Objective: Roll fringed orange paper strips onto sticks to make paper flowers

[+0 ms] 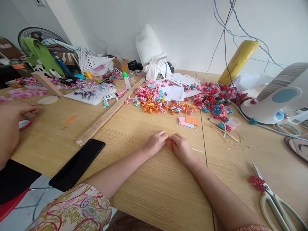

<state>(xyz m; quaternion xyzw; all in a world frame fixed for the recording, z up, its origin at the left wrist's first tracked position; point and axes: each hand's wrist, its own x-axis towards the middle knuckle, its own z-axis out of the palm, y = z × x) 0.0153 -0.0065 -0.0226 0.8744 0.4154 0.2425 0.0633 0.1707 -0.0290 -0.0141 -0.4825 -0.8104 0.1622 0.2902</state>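
Observation:
Over the middle of the table, my left hand (157, 141) and my right hand (181, 148) meet at the fingertips, both closed in a pinch. Between them shows a small orange paper strip (171, 146), its lower end hanging below the right fingers. Most of the strip is hidden by the fingers. Just beyond my right hand lie orange paper pieces (192, 121) on top of pink and blue ones (183, 122). A thin white stick (197, 149) rests right of my right hand.
Small paper flowers (151, 99) are heaped at the back. A wooden bar (113, 110) runs diagonally left of them. A black phone (78, 163) lies near my left forearm, scissors (271, 192) at right. A white fan (276, 96) stands back right. Another person's hand (24, 107) is at far left.

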